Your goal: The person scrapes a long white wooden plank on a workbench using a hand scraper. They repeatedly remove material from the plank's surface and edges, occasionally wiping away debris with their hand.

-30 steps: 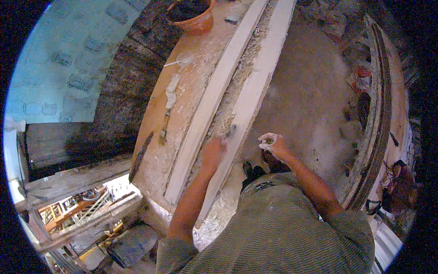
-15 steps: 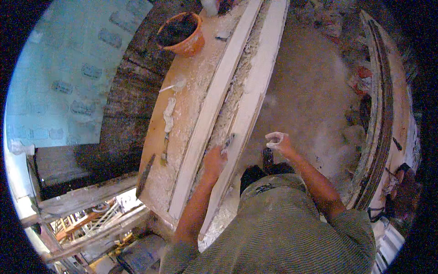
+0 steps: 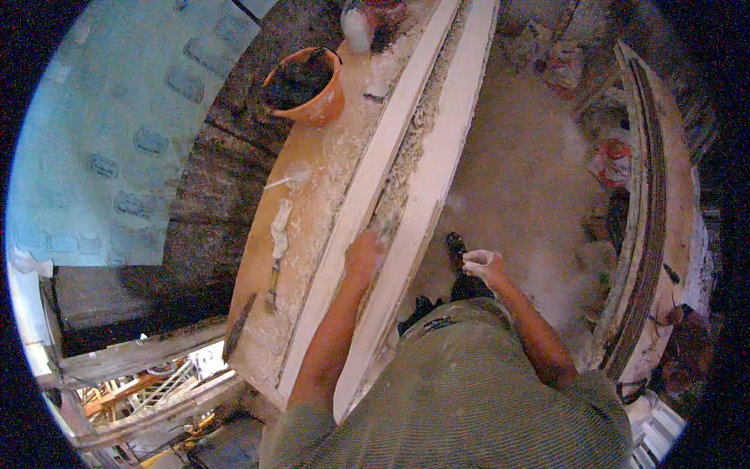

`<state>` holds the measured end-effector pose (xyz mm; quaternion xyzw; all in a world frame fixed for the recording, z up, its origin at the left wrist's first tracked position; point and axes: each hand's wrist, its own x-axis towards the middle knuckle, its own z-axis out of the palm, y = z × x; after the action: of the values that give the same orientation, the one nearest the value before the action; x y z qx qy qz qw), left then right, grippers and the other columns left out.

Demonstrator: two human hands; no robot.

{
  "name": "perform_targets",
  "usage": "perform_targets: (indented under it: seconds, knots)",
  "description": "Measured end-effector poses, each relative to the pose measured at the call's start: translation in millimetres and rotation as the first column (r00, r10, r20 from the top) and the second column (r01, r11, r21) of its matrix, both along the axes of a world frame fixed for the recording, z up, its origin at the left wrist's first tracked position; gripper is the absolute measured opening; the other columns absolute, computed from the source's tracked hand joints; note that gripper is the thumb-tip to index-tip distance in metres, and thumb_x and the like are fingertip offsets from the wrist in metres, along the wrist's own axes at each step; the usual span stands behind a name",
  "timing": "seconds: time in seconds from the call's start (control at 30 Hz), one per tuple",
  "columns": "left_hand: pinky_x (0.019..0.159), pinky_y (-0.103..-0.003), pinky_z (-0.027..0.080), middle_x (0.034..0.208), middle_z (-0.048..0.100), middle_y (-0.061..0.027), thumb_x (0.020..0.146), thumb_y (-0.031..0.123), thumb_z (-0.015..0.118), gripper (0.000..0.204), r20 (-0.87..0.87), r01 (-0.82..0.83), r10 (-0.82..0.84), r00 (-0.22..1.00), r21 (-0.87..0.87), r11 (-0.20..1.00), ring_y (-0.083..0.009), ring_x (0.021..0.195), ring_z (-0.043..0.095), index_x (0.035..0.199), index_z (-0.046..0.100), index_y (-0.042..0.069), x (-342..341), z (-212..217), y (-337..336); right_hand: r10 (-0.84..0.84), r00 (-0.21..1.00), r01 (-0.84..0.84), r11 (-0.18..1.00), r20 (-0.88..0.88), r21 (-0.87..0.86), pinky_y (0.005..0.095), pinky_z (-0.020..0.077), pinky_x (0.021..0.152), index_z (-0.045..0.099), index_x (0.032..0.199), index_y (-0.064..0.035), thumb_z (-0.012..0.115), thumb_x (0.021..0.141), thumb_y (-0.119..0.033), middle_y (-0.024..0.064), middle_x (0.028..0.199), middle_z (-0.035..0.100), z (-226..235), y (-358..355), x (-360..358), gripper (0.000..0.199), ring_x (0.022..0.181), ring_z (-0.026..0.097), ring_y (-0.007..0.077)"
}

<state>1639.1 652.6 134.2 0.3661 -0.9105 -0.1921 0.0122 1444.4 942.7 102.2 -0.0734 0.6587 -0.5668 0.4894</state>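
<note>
My left hand is closed around a small grey tool, blurred by motion, its kind unclear. It works over the rough, crumb-filled groove between two long pale strips: a left strip and a right strip. Both run lengthwise along a plaster-spattered wooden bench. To the right of the bench, in the air in front of my body, is my right hand. White plaster coats its fingers, which curl loosely apart from the thumb; I see nothing held in them.
An orange bucket and a white container stand toward the bench's far end. A brush-like tool and a white-crusted stick lie on its left side. Another long curved board is at right, beside a red-and-white bag.
My left hand has shifted slightly left and up along the groove with the tool. The right hand has dropped a little lower and turned. The whole view has tilted slightly.
</note>
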Motion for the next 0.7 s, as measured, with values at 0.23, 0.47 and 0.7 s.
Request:
perform_targets:
  seconds: [0.23,0.47,0.7]
  knots:
    - [0.073,-0.05,0.054,0.108,0.065,-0.019,0.084,0.032,0.06,0.036,0.182,0.033,-0.03,0.983,-0.01,0.999,-0.0364,0.088,0.067,0.114,0.066,0.013,-82,35,11,-0.079,0.996,0.082,0.995,0.051,-0.055,0.0297,0.0532,0.069,0.068,0.103,0.0014,0.066,0.089,-0.015,0.0062,0.088,0.069,10,-42,-113,0.022,0.074,0.064,0.0154]
    - [0.075,-0.049,0.053,0.111,0.065,-0.0185,0.084,0.029,0.061,0.035,0.038,0.002,0.0,0.999,-0.073,0.997,-0.0364,0.09,0.066,0.115,0.064,0.012,-77,24,15,-0.025,0.999,0.025,1.0,-0.021,-0.018,0.0294,0.0523,0.074,0.066,0.107,-0.0018,0.065,0.091,-0.021,0.0036,0.092,0.068,14,-94,-204,0.025,0.081,0.064,0.0152]
    - [0.073,-0.048,0.054,0.114,0.064,-0.0163,0.084,0.028,0.062,0.037,0.069,-0.101,0.103,0.992,-0.025,0.995,-0.0353,0.089,0.066,0.119,0.063,0.013,-71,26,24,0.052,0.997,-0.056,0.997,0.065,0.059,0.0306,0.0509,0.079,0.065,0.11,-0.0038,0.065,0.091,-0.024,0.004,0.1,0.068,16,-97,-203,0.028,0.09,0.063,0.0149]
